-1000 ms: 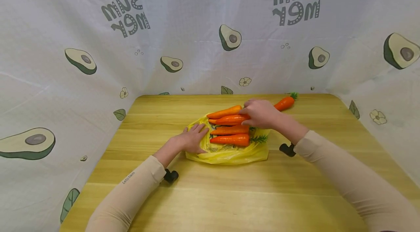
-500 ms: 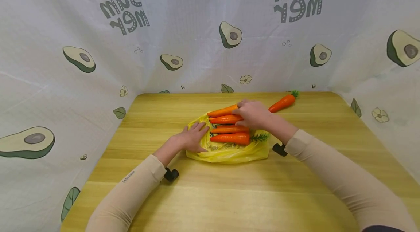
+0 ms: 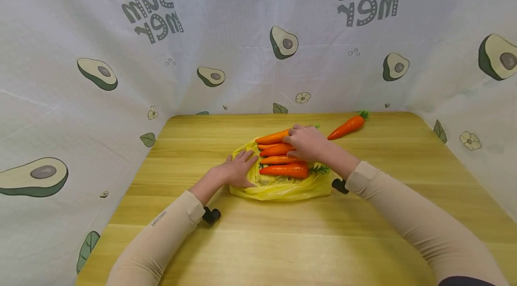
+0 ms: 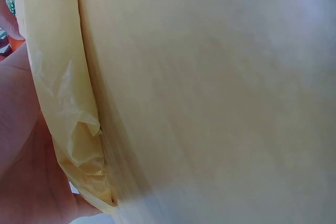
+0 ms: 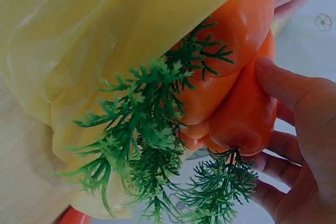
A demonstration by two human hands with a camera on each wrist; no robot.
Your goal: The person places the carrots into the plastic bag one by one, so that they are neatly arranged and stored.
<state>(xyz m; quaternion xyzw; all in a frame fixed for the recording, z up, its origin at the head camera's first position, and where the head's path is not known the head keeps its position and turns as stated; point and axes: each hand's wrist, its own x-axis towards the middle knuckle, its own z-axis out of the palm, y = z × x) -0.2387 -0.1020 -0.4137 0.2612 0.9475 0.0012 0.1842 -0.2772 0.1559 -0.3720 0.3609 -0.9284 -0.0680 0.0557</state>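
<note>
Several orange carrots with green tops lie side by side on a yellow plastic bag [image 3: 282, 194]. My left hand [image 3: 237, 170] rests on the bag's left part, fingers spread; in the left wrist view, bag film [image 4: 58, 66] runs along that hand. My right hand [image 3: 308, 143] grips a carrot [image 3: 277, 149] in the middle of the row and covers its thick end. In the right wrist view, the thumb presses this carrot [image 5: 247, 108], with the fingers behind it. The front carrot [image 3: 284, 170] points its leafy top right. Other tops are partly hidden behind my right hand.
One more carrot [image 3: 346, 127] lies off the bag at the back right of the wooden table [image 3: 258, 241]. A white curtain [image 3: 242, 43] printed with avocados hangs behind and at both sides.
My right hand has moved left and slightly toward me, shifting the gripped carrot within the row. The loose carrot at the back right is now fully uncovered. My left hand stays in place.
</note>
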